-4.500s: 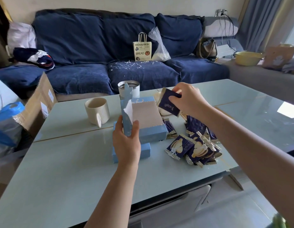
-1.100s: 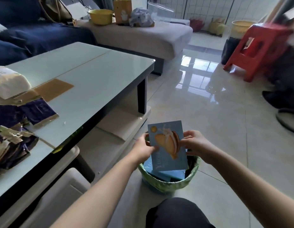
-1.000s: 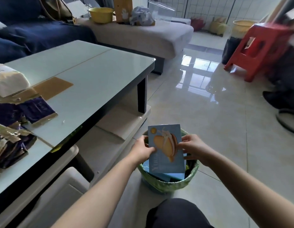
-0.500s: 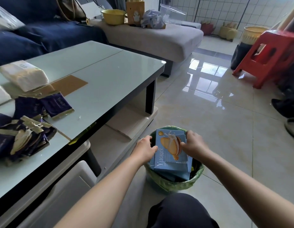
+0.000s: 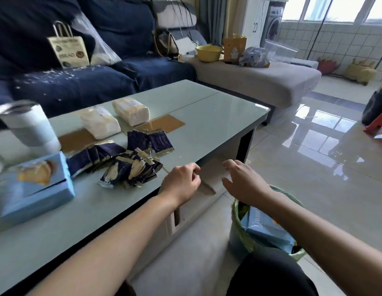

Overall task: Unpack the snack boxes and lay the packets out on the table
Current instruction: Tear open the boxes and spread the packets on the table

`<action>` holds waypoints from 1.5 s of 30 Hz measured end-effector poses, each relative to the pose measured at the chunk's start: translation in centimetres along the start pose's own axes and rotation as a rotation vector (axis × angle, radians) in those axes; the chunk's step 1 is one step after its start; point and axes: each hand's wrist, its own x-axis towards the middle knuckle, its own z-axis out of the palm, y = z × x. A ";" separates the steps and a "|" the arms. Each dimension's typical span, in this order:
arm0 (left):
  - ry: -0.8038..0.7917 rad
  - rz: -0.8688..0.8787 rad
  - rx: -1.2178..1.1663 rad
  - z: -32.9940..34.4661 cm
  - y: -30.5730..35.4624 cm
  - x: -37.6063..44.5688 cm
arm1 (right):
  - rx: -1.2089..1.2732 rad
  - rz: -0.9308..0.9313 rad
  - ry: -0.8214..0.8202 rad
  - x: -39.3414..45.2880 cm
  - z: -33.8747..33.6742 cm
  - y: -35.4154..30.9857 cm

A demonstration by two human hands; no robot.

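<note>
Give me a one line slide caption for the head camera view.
Both empty hands, left hand and right hand, hover between the bin holding a discarded box and the packets on the table.

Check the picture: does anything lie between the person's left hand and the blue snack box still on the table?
Yes. The heap of dark packets lies between the left hand and the blue snack box.
</note>
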 end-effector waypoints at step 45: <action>0.635 -0.915 -0.232 -17.6 -23.8 -12.0 | 0.525 -0.056 -0.552 6.8 9.2 -34.4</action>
